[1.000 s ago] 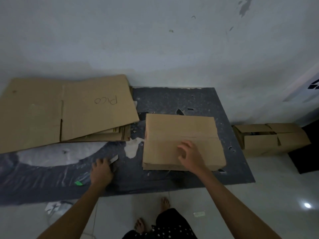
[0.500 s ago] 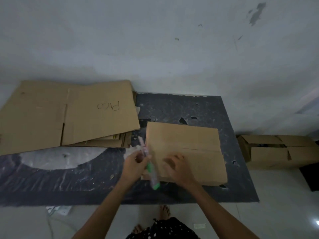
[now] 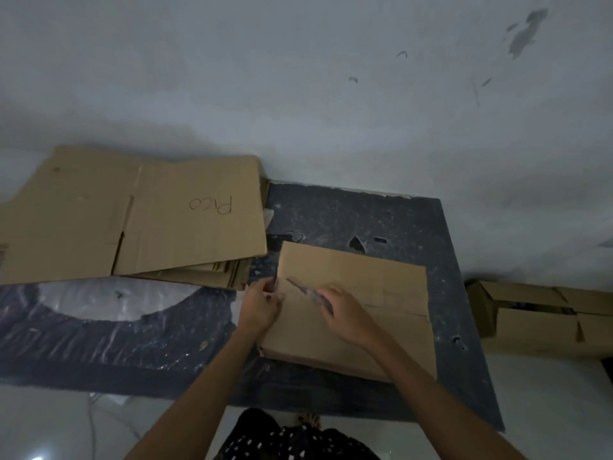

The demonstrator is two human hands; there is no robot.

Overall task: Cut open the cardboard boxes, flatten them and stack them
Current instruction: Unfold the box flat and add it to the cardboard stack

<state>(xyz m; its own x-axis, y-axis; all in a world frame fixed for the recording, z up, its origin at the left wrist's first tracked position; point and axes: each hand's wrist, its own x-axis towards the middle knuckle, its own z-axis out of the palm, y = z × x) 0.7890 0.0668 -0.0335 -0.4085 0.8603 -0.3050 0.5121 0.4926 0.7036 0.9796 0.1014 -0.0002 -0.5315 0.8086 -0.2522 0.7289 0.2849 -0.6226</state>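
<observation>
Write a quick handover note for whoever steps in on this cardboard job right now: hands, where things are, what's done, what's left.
Left hand grips the left edge of the cardboard box on the dark mat.
Right hand holds the cutter, blurred, its tip over the box top.
Done: flattened cardboard stack lies at left.
Left: cut and flatten this box, then the second box on the floor at right; stack both.

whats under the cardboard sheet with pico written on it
Edges of more flattened cardboard poke out beneath the sheet, over the dark mat. How many layers is hidden.
</observation>
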